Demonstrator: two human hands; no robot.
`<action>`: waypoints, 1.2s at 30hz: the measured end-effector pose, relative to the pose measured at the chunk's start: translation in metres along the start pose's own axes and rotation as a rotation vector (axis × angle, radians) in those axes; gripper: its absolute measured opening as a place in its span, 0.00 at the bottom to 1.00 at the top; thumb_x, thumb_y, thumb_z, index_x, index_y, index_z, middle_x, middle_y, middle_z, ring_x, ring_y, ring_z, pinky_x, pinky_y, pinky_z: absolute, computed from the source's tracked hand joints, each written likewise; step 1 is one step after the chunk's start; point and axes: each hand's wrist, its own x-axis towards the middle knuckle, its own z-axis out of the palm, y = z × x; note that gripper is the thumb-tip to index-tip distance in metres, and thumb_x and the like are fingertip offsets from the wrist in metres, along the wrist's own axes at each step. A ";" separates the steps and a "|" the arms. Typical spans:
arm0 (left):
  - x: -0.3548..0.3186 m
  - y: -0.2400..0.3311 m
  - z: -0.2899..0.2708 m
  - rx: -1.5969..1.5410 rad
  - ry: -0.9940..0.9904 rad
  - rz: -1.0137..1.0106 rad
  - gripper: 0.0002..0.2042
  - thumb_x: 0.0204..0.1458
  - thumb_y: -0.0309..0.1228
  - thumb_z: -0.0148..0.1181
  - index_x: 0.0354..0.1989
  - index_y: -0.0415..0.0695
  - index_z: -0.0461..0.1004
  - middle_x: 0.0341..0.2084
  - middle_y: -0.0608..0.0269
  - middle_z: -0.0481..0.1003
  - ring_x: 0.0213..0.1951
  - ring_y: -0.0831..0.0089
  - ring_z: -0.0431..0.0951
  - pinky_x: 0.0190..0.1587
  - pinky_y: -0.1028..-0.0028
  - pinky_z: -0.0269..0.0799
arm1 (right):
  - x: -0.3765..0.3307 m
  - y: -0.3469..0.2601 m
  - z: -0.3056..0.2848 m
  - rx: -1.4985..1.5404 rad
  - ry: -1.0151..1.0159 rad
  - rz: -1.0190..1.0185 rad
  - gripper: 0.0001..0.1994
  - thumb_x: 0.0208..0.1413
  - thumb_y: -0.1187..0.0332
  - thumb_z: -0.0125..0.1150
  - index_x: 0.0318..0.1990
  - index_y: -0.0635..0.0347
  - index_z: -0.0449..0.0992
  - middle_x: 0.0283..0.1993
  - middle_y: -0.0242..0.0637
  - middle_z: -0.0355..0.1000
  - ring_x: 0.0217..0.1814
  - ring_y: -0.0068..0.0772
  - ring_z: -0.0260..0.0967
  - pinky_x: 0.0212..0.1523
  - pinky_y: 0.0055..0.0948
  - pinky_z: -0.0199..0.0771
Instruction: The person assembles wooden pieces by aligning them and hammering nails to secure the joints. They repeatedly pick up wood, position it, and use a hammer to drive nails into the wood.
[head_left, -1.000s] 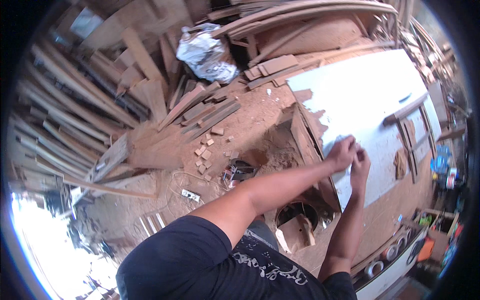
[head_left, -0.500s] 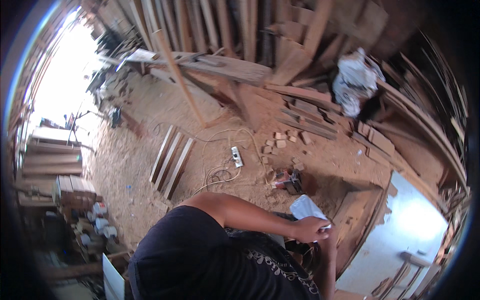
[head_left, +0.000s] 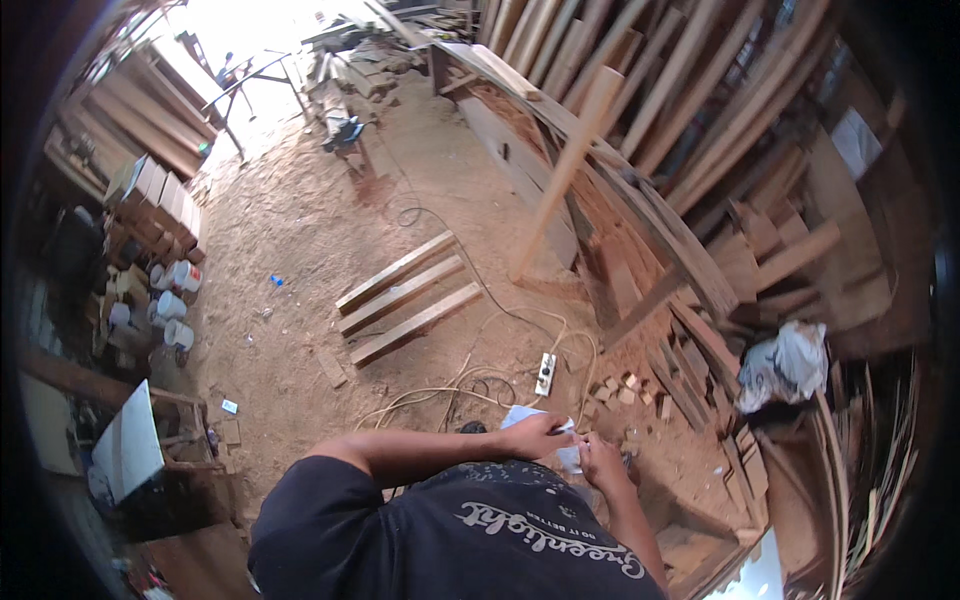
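Across the workshop, a dusty brown floor [head_left: 270,340] stretches up toward bright daylight at the top. Tall planks [head_left: 740,115] lean together at the upper right, and a long board [head_left: 690,265] runs slantwise before them. Nearer the lower edge is the person's dark shirt [head_left: 400,540]. Three wooden bars [head_left: 400,296] lie side by side on the floor, with gaps between them. At the right rests a crumpled white bag [head_left: 785,365], and at the left sit several white buckets [head_left: 178,335].

Close in front of the shirt, the left hand [head_left: 538,436] and right hand [head_left: 602,462] nearly meet, both with fingers pinched narrow on a pale sheet [head_left: 520,412], which shows beyond and beneath them. Just past it lies a white power strip [head_left: 545,373] among loose cords. Small wood blocks [head_left: 628,395] are scattered to its right; a tiny blue scrap [head_left: 277,280] lies farther left.
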 end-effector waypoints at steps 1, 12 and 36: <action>-0.004 -0.004 -0.021 0.017 0.064 0.018 0.25 0.64 0.52 0.61 0.43 0.36 0.75 0.31 0.45 0.78 0.35 0.60 0.78 0.39 0.59 0.71 | 0.022 -0.006 0.009 0.020 0.004 -0.016 0.15 0.71 0.59 0.49 0.50 0.61 0.74 0.46 0.61 0.78 0.52 0.66 0.75 0.52 0.57 0.74; -0.014 -0.075 -0.263 -0.468 0.770 -0.175 0.18 0.66 0.40 0.62 0.50 0.35 0.80 0.40 0.63 0.82 0.40 0.77 0.77 0.45 0.73 0.73 | 0.230 -0.092 -0.015 0.274 0.163 -0.010 0.13 0.66 0.65 0.54 0.50 0.66 0.75 0.46 0.58 0.79 0.52 0.59 0.78 0.52 0.47 0.76; -0.039 -0.215 -0.720 -1.034 1.869 -0.654 0.18 0.64 0.48 0.62 0.36 0.44 0.81 0.16 0.73 0.63 0.16 0.79 0.60 0.20 0.73 0.55 | 0.876 -0.257 -0.008 0.013 -0.497 -0.200 0.26 0.64 0.44 0.57 0.40 0.60 0.87 0.39 0.47 0.84 0.43 0.41 0.81 0.50 0.41 0.78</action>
